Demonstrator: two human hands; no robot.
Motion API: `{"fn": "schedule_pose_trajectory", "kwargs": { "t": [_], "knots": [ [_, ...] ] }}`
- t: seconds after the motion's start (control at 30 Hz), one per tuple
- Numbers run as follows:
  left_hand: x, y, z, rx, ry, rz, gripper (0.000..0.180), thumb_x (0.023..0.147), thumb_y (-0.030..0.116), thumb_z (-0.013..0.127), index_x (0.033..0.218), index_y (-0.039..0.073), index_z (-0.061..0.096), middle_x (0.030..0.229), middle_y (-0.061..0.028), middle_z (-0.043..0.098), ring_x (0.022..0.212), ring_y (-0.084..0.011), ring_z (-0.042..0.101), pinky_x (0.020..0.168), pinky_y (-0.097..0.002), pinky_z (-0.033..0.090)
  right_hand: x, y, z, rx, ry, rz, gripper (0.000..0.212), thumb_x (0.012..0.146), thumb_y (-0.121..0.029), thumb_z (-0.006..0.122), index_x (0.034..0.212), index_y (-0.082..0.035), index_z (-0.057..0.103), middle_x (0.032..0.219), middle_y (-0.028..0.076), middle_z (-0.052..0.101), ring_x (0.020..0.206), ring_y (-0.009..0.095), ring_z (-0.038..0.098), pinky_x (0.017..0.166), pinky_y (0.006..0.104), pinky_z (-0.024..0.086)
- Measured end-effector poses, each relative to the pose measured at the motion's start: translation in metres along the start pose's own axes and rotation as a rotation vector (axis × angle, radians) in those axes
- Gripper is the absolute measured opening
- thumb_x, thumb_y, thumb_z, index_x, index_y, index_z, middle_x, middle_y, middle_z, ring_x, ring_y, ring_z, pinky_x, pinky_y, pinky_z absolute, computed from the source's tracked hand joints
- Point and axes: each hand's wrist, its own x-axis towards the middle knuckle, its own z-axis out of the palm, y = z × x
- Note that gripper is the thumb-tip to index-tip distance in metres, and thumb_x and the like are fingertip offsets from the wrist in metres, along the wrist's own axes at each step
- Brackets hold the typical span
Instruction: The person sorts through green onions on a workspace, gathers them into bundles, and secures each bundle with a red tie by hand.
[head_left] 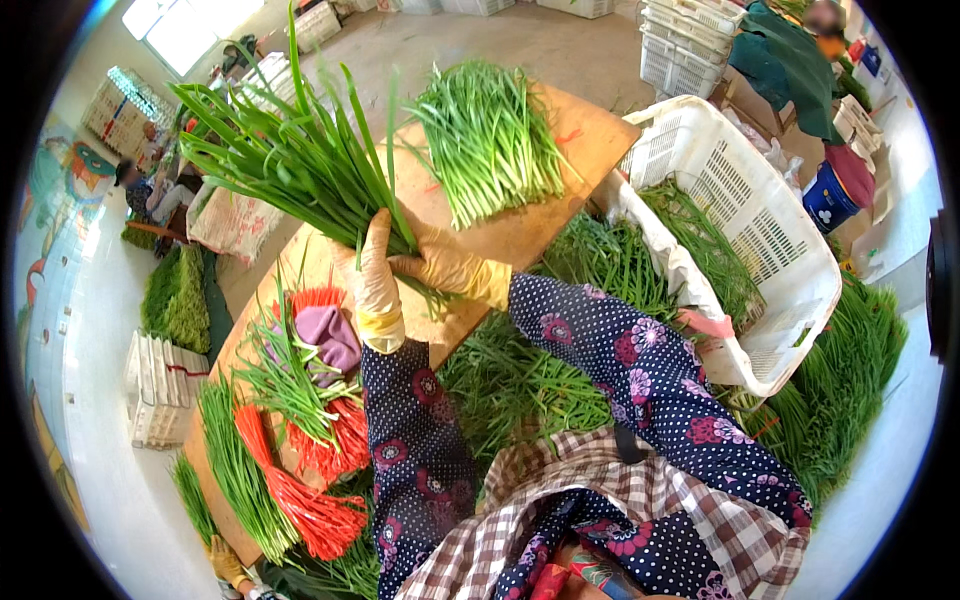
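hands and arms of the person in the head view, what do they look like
The left hand and right hand wear yellowish gloves with brighter yellow cuffs. The sleeves are dark navy with white polka dots and pink and purple flowers.

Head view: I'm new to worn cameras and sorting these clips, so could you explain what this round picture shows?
There is no machine here: a camera worn on a person's head looks down, and its wide lens bends straight edges. The wearer's own left hand and right hand, both gloved, are near the middle, together holding a bunch of long green leaves above a wooden board. On the board are another green bunch, red strips and a purple cloth. A white basket is at the right. The separate gloved hand at the lower left belongs to someone else.
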Motion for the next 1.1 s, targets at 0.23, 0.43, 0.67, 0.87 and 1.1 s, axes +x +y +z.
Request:
{"fn": "schedule_pose_trajectory", "kwargs": {
  "t": [0.23,0.43,0.67,0.87,1.1],
  "knots": [
    [0.037,-0.001,0.038,-0.069,-0.096,-0.039,0.036,0.082,0.005,0.061,0.116,0.003,0.049,0.104,-0.0051,0.059,0.09,-0.0139,0.056,0.078,-0.0253,0.046,0.026,0.001,-0.039,-0.241,0.114,-0.001,0.085,0.082,-0.021,0.063,0.143,-0.009,0.005,0.125,0.017,0.048,0.112,0.025,0.049,0.093,0.0295,0.039],
    [0.119,-0.034,0.088,-0.137,-0.195,-0.281,0.02,0.079,0.003,0.063,0.099,0.001,0.058,0.087,-0.0063,0.063,0.073,-0.0158,0.06,0.066,-0.027,0.049,0.074,-0.032,-0.094,-0.228,0.31,0.242,0.066,0.081,-0.019,0.063,0.135,-0.009,0.028,0.112,0.015,0.057,0.1,0.023,0.055,0.085,0.0291,0.045],
    [0.159,-0.145,0.143,-0.123,-0.277,-0.535,0.035,0.077,-0.004,0.06,0.11,-0.003,0.05,0.091,-0.0124,0.062,0.074,-0.0225,0.062,0.066,-0.0319,0.053,0.081,0.011,-0.186,-0.445,0.598,0.641,0.041,0.076,-0.016,0.061,0.113,-0.002,0.051,0.096,0.012,0.061,0.085,0.021,0.059,0.073,0.0319,0.048],
    [0.152,-0.212,0.151,0.084,-0.167,-0.397,0.039,0.074,-0.004,0.063,0.108,-0.003,0.044,0.089,-0.0134,0.06,0.069,-0.0218,0.06,0.057,-0.0298,0.052,0.066,0.051,-0.224,-0.572,0.637,0.726,0.048,0.071,-0.016,0.068,0.111,0.003,0.05,0.099,0.014,0.061,0.09,0.024,0.059,0.078,0.0325,0.048],
    [0.159,-0.202,0.13,0.114,-0.164,-0.299,0.073,0.077,0.003,0.063,0.135,-0.001,0.019,0.113,-0.0222,0.052,0.094,-0.0275,0.057,0.076,-0.0327,0.049,0.077,0.023,-0.211,-0.562,0.493,0.735,0.062,0.068,-0.02,0.074,0.116,0.006,0.046,0.104,0.016,0.06,0.093,0.025,0.059,0.08,0.0308,0.048]
  ]
}}
